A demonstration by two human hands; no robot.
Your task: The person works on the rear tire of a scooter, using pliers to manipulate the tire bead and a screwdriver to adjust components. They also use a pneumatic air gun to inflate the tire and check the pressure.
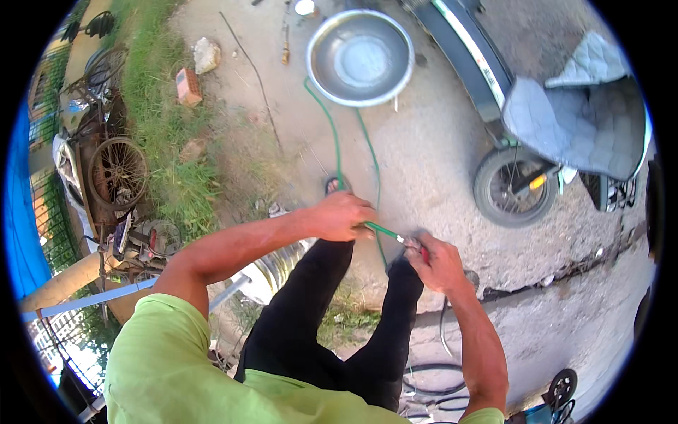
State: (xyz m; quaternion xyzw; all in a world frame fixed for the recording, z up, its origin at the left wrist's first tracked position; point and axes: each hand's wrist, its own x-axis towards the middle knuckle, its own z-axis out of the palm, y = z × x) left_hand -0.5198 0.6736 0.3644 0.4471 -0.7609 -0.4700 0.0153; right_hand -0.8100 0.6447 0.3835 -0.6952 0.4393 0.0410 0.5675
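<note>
My left hand (344,215) is closed around a green cord (382,230), and a short length of it stretches across to my right side. At that end my right hand (439,264) is closed on a small tool with a red handle (425,255); its pale metal tip meets the cord, and its exact kind is too small to make out. Above my hands, the cord runs in two strands along the ground to a round metal basin (361,58). My legs in black trousers are below the hands, and a sandalled foot (335,185) shows just past my left hand.
A scooter with a grey quilted cover (558,127) stands at the right. By my left leg is a pale spool (272,272). An orange brick (188,87) and a rock (207,56) lie by the grass. An old bicycle wheel (118,173) is far left; black hoses (434,379) lie lower right.
</note>
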